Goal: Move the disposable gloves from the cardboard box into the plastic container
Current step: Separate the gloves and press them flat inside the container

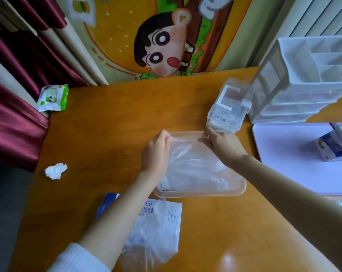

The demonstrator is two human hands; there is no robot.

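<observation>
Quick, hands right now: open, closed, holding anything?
Left hand: closed, grip on the gloves lying in the plastic container.
Right hand: closed, pinching the same gloves at their far edge.

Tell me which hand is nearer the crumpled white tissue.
Left. The left hand holds the gloves at the left side of the container, right of the crumpled tissue with bare table between. The right hand holds them at the container's far-right corner, farther away.
</observation>
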